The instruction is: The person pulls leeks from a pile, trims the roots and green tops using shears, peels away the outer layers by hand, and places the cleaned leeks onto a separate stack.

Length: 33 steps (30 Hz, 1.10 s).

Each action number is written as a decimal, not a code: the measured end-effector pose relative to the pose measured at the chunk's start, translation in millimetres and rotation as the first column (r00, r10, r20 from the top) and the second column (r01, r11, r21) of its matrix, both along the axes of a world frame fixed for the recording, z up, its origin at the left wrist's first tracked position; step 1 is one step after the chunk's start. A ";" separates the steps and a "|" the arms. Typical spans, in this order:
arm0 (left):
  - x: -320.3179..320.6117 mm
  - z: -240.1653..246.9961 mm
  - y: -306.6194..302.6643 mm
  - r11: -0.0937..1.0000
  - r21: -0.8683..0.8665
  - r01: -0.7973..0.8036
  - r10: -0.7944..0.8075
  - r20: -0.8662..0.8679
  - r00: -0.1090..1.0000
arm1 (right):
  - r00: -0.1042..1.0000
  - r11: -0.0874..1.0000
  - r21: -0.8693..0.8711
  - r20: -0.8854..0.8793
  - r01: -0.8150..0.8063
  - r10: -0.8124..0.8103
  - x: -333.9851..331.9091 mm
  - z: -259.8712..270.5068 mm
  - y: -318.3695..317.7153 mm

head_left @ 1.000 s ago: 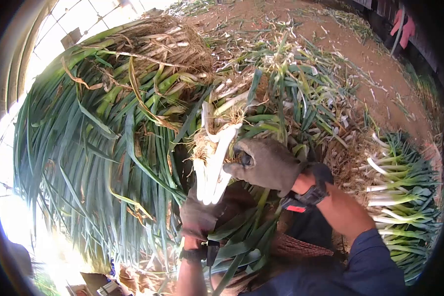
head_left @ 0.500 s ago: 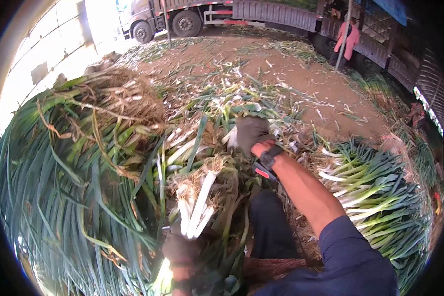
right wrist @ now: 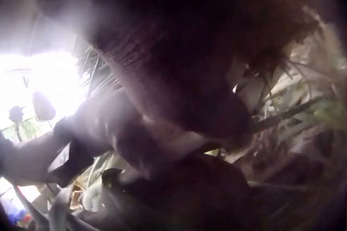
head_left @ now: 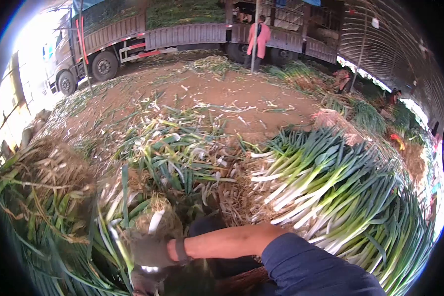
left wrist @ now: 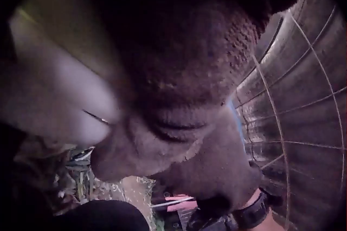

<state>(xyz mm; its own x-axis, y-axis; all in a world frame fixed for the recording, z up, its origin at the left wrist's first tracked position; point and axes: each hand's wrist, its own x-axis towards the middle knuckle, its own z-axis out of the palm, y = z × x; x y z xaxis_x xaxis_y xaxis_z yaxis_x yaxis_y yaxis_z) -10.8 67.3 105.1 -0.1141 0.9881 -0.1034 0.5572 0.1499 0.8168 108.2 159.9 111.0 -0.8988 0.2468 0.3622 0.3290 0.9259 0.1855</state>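
Note:
In the head view, my gloved right hand (head_left: 152,250) lies across a few leeks (head_left: 156,222), whose roots point up. White stalk shows above and below the glove. My gloved left hand (head_left: 145,283) grips the bunch just underneath, partly hidden at the bottom edge. The left wrist view has blurred white stalks (left wrist: 70,87) against my left glove (left wrist: 179,52), with the fingers of my right glove (left wrist: 184,150) curled close against them. Dark and blurred in the right wrist view, my right glove (right wrist: 179,79) meets my left hand (right wrist: 116,128).
A heap of untrimmed leeks (head_left: 39,217) stands at the left, with leaf scraps (head_left: 167,143) ahead. Cleaned leeks (head_left: 325,187) lie in a row at the right. Farther off are a truck (head_left: 182,34), a pole and a person in pink (head_left: 259,38).
The head view has swung up and to the right, showing more of the truck and leek row. My right hand has come back from the scraps to the leeks at my left hand.

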 end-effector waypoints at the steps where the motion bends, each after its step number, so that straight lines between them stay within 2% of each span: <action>1: 0.4 -0.1 0.2 1.000 -0.006 0.007 -0.007 0.009 1.000 | 1.000 1.000 0.011 0.008 -0.013 0.013 3.6 5.5 2.1; 3: 6.2 -3.3 4.2 0.999 -0.027 0.029 -0.028 0.024 0.999 | 1.000 0.997 -0.076 0.001 -0.004 0.004 19.5 14.0 -7.5; 5: 8.6 -3.6 9.2 0.998 -0.030 0.051 -0.050 0.039 0.998 | 0.992 0.994 0.012 0.056 0.108 -0.109 20.4 10.8 -18.0; 6: 6.5 -7.1 7.0 0.998 -0.040 0.053 -0.051 0.048 0.998 | 0.987 0.969 0.191 0.003 0.158 -0.162 17.8 -3.0 -24.2; 7: 7.6 -7.5 7.4 0.997 -0.048 0.062 -0.060 0.051 0.997 | 0.991 0.971 0.225 -0.117 0.087 -0.061 26.3 0.8 -23.4; 10: 15.6 -11.1 15.1 0.993 -0.072 0.089 -0.085 0.056 0.995 | 0.990 0.977 0.173 -0.077 0.127 -0.115 21.2 -8.6 -29.5; 11: 16.5 -12.2 14.7 0.992 -0.078 0.096 -0.092 0.059 0.994 | 0.983 0.968 0.193 -0.121 0.160 -0.138 18.0 -12.7 -30.9; 14: 19.5 -14.3 18.9 0.989 -0.102 0.107 -0.101 0.069 0.992 | 0.990 0.977 0.171 -0.073 0.128 -0.117 11.7 -29.8 -15.7; 15: 19.9 -15.0 19.9 0.988 -0.099 0.119 -0.112 0.070 0.991 | 0.991 0.980 0.178 -0.119 0.083 -0.063 10.4 -37.2 -9.1; 18: 18.4 -17.2 20.7 0.985 -0.124 0.121 -0.111 0.086 0.990 | 0.984 0.993 0.047 0.138 0.106 -0.111 7.3 -19.7 -10.6; 22: 15.4 -21.5 23.2 0.982 -0.144 0.124 -0.110 0.104 0.989 | 0.989 0.997 -0.003 0.131 0.074 -0.073 3.3 -27.5 -11.6; 25: 13.7 -27.4 21.5 0.978 -0.164 0.129 -0.113 0.105 0.988 | 0.999 0.996 0.083 -0.004 0.045 -0.045 -5.1 -45.1 -11.0; 26: 12.9 -28.7 21.8 0.978 -0.168 0.128 -0.111 0.107 0.988 | 0.999 0.999 -0.020 0.011 0.037 -0.037 -11.8 -48.4 -9.2; 27: 11.5 -30.4 20.9 0.977 -0.171 0.126 -0.108 0.112 0.988 | 0.999 0.998 -0.049 0.008 0.036 -0.035 -15.9 -49.2 -9.5; 33: -0.7 -39.6 13.4 0.978 -0.174 0.114 -0.095 0.110 0.989 | 0.999 0.999 -0.003 0.001 -0.045 0.045 -18.0 -55.6 -11.1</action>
<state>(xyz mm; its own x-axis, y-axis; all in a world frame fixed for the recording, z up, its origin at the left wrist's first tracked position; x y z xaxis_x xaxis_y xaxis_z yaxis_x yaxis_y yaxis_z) -11.5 80.7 65.5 0.0088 0.9583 -0.2855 0.4935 0.2442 0.8348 90.1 148.8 55.4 -0.9095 0.2073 0.3604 0.2869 0.9403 0.1831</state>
